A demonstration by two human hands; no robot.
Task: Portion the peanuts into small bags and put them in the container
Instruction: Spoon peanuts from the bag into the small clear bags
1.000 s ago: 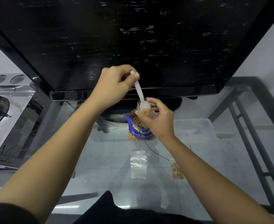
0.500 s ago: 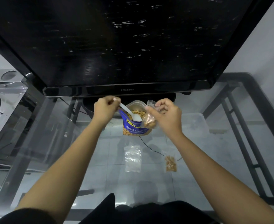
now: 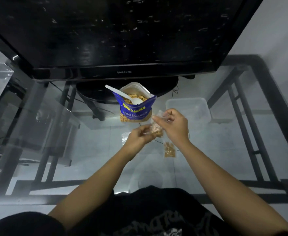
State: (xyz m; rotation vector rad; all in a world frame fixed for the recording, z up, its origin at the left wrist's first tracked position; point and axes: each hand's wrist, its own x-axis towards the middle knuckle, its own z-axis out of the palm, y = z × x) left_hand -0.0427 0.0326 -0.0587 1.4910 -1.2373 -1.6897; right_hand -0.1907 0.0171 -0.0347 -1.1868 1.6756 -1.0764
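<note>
a wide, glossy black flat television (image 3: 122, 31) is seen looming over the far half of the scene. its round dark base (image 3: 92, 94) is set on a clear glass table top (image 3: 82, 147), which is carried by a black metal frame (image 3: 252, 126). just near of that base an upright blue foil peanut pouch (image 3: 134, 111) is stood open and heaped with pale peanuts. a white plastic spoon (image 3: 123, 95) is laid in its mouth, the handle pointed far-left. to the right of the pouch a rectangular translucent plastic container (image 3: 189, 108) with rounded corners is placed, its near-left corner overlapped by the right hand (image 3: 173, 125).

a small clear plastic bag (image 3: 156, 130), crinkled and part-filled with peanuts, is held above the glass between both hands, near of the pouch. its top is pinched by the curled fingers of the right hand, and its lower left side is pinched by the left hand (image 3: 138, 138). a second small bag of peanuts (image 3: 169, 149), flat and soft-edged, is laid on the glass just near of the held one, beside the right wrist. a thin empty clear bag (image 3: 124, 139) is mostly hidden behind the left hand. grey floor tiles (image 3: 216, 150) are seen through the glass.
</note>
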